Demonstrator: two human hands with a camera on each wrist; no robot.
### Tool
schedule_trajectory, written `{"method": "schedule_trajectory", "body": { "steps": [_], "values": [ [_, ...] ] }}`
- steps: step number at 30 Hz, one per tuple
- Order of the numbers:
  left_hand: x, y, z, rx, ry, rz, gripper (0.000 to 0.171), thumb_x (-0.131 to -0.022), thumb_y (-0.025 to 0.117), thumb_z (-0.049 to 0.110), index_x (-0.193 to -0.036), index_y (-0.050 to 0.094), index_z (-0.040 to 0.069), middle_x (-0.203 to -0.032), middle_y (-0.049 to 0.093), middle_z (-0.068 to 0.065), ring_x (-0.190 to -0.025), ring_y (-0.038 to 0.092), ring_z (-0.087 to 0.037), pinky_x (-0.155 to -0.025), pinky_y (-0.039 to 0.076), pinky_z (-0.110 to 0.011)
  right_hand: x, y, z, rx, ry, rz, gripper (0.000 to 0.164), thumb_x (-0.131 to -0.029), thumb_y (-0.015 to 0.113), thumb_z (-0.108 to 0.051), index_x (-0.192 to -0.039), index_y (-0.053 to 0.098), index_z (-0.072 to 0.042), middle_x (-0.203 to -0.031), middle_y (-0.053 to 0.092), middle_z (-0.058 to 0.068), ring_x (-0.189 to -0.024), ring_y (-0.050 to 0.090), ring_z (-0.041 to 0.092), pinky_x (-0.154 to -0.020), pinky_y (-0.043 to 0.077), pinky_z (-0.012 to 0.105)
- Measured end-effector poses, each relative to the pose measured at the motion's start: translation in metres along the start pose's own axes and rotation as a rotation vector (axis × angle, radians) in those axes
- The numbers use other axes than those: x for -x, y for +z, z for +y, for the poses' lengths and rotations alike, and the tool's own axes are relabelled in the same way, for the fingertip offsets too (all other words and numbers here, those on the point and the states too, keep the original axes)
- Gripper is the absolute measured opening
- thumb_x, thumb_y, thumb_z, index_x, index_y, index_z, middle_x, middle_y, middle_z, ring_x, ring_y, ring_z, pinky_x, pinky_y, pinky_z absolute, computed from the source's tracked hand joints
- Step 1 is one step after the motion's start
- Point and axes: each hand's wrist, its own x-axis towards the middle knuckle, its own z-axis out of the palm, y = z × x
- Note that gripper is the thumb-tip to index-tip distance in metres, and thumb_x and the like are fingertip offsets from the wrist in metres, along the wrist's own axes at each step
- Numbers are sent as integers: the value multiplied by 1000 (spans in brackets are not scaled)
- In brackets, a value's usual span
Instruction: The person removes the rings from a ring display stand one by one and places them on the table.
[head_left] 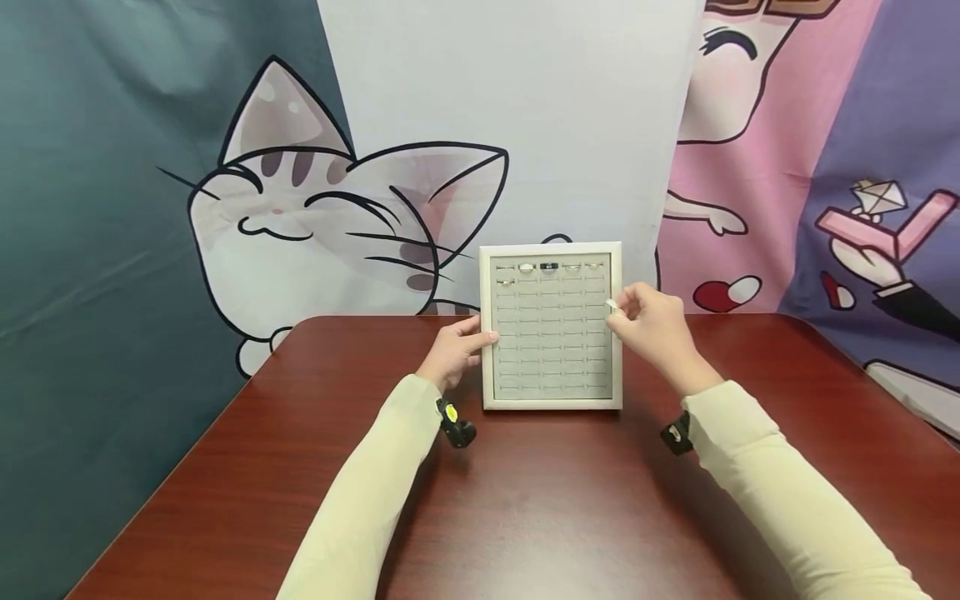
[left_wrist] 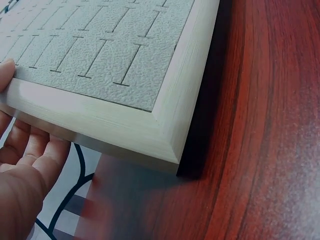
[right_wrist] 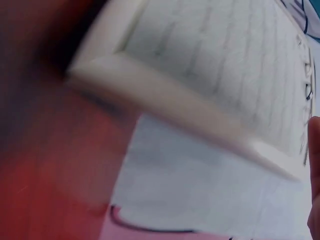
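Observation:
A ring display board (head_left: 553, 333) with a white frame and grey slotted padding stands upright on the table. Several rings (head_left: 550, 267) sit in its top row, and a single ring (head_left: 506, 282) is at the left of the second row. My left hand (head_left: 452, 348) grips the frame's left side, thumb in front and fingers (left_wrist: 37, 145) behind. Beside the right edge, my right hand (head_left: 658, 329) pinches a small pale ring (head_left: 611, 304) between thumb and fingertips. In the right wrist view only part of a finger (right_wrist: 314, 165) shows, and the picture is blurred.
The board stands on a dark red wooden table (head_left: 525, 500), whose far edge lies just behind it. Beyond hangs a cloth backdrop (head_left: 600, 125) with a cartoon cat and other drawings. Each wrist wears a small black camera (head_left: 456, 425).

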Motion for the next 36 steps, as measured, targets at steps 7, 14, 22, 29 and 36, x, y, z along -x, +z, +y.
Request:
{"method": "schedule_trajectory", "body": {
  "steps": [7, 14, 22, 29, 36],
  "values": [
    [2, -11, 2, -9, 2, 19, 47, -85, 66, 11, -130, 55, 15, -121, 61, -10, -95, 64, -18, -85, 52, -37, 24, -10, 20, -16, 129, -54, 5, -71, 60, -8, -74, 56, -6, -61, 61, 3, -54, 52, 14, -47, 41, 23],
    [3, -13, 2, -8, 3, 6, 47, -85, 66, 11, -130, 55, 15, -122, 61, -10, -94, 65, -17, -85, 52, -38, 43, -19, 33, -19, 219, -81, 5, -71, 62, -9, -73, 57, -8, -57, 60, 0, -49, 51, 9, -45, 40, 21],
    [3, -9, 3, 2, 2, -16, 47, -86, 65, 13, -131, 54, 17, -123, 60, -8, -97, 63, -17, -88, 50, -39, 59, -28, 42, -7, 305, -204, 6, -75, 62, -10, -76, 56, -8, -58, 61, 0, -50, 55, 11, -48, 42, 24],
    [2, -6, 1, -15, -17, -28, 49, -86, 66, 14, -133, 52, 18, -125, 59, -9, -95, 64, -16, -87, 51, -37, 69, -36, 53, -99, 421, -418, 10, -79, 60, -8, -81, 54, -1, -62, 61, 5, -53, 62, 14, -52, 53, 27],
    [2, -2, 1, -2, -10, -44, 47, -86, 66, 13, -131, 54, 18, -125, 59, -9, -97, 64, -17, -89, 50, -40, 73, -36, 70, -228, 506, -611, 9, -79, 58, -4, -78, 54, 4, -64, 57, 6, -56, 62, 14, -55, 56, 32]
  ]
}}
